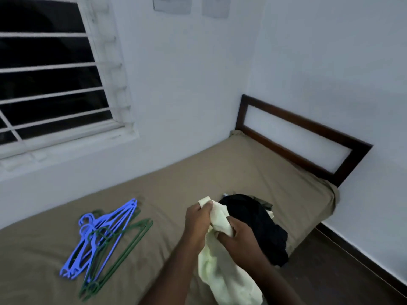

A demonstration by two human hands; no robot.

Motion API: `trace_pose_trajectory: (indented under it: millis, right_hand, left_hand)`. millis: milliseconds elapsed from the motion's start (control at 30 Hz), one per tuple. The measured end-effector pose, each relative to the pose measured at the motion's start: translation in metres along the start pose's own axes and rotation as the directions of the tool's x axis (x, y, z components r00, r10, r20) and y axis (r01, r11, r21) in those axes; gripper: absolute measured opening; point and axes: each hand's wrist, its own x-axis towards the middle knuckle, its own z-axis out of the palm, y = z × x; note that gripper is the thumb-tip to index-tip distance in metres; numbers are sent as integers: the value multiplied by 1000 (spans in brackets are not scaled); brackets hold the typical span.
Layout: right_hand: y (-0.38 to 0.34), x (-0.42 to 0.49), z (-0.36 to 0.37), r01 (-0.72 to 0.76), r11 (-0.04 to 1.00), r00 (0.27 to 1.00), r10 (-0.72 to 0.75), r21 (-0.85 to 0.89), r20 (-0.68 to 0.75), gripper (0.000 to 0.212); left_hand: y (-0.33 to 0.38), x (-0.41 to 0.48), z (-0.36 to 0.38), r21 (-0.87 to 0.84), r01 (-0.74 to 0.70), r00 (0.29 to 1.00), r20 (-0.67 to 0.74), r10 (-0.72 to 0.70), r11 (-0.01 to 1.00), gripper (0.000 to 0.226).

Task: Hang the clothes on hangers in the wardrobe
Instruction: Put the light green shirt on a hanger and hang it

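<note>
shirt (220,267), perhaps, in left fingers (206,207), right fingers (230,223)

Light dim, bluish. White walls (187,84) met in a corner. Barred window (50,73) at left, black outside. Bed (220,172), tan sheet, stood in that corner; dark wooden headboard (308,125) against right wall. Floor (330,271) dark.

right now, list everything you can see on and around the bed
pale yellow garment: one, held over the bed
dark clothes pile: one, black, on the bed by the hands
blue hangers: several, on the bed, left
green hangers: several, tangled with the blue ones
bed: one, tan sheet
headboard: one, dark wood, at the wall
window: one, white bars, left wall
wall plates: two, grey, top
left hand: grips the garment's top
right hand: grips it lower down
</note>
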Motion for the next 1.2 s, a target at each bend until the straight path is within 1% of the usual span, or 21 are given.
trace_pose_trajectory:
  millis: [67,100,167,200,267,300,367,433,467,533,600,700,800,867,900,1000,1033,1100,1133,1167,1200]
  right_hand:
    - [1,-13,-18,4,998,1000,-3,63,-11,14]
    - [1,-22,-27,-5,995,1000,4,99,12,14]
    - [6,-38,-47,-11,987,995,-5,158,97,22]
    - [9,-46,-56,-5,983,994,-15,185,105,23]
    - [16,-62,-71,6,964,1000,-8,265,6,17]
    - [19,-68,-77,2,943,998,20,333,-64,19]
    - [27,-76,-84,-45,881,979,133,471,-156,35]
    - [33,-81,-85,-82,833,962,209,547,-175,35]
    - [35,-86,-84,-97,821,962,222,563,-159,29]
    - [33,-94,-83,-101,831,968,208,547,-137,15]
    - [25,-95,-82,-90,865,978,170,494,-120,10]
    - [2,-92,-82,-58,877,989,115,477,-92,10]
    - [-29,-86,-77,-32,860,995,74,509,-64,15]
    - [-55,-80,-66,-41,816,996,76,577,-36,22]
    - [-70,-77,-59,-43,785,997,76,618,-28,29]
    - [-117,-65,-40,-45,698,999,29,715,35,62]
    - [-132,-59,-36,-69,659,997,18,749,76,71]
    - [-158,-47,-30,-152,645,984,28,749,176,83]
    - [-167,-41,-25,-175,672,979,38,720,202,84]
    - [-174,-37,-19,-184,698,976,46,692,214,77]
    - [-179,-34,-14,-190,723,975,59,664,215,64]
  left_hand:
    - [18,-20,15,19,-126,992,36,125,992,12]
    - [26,-27,24,39,-150,988,55,147,988,13]
    - [35,-41,39,15,-143,982,124,140,990,12]
    - [38,-49,45,-24,-133,976,169,135,991,14]
    - [43,-64,50,-85,-127,963,229,143,988,21]
    - [46,-69,51,-74,-147,956,247,161,986,26]
    - [58,-79,46,49,-242,931,295,217,969,23]
    - [80,-83,38,276,-374,872,430,234,885,30]
    - [90,-86,31,379,-424,847,487,213,822,35]
    - [117,-94,21,523,-506,816,548,184,686,29]
    - [146,-110,12,602,-567,798,571,192,563,18]
    - [181,-129,0,622,-625,774,572,272,472,16]
    - [203,-139,-18,585,-644,765,512,391,493,8]
    - [210,-138,-34,526,-641,767,418,487,558,16]
    - [211,-135,-42,498,-632,773,356,524,594,19]
    - [200,-133,-61,454,-585,795,161,584,672,26]
    - [191,-136,-66,468,-569,806,157,571,676,30]
    - [167,-142,-73,489,-590,806,300,511,643,27]
    - [155,-144,-77,498,-614,789,393,472,612,20]
    - [146,-146,-83,509,-631,774,459,435,585,14]
    - [140,-148,-92,514,-635,769,494,406,576,14]
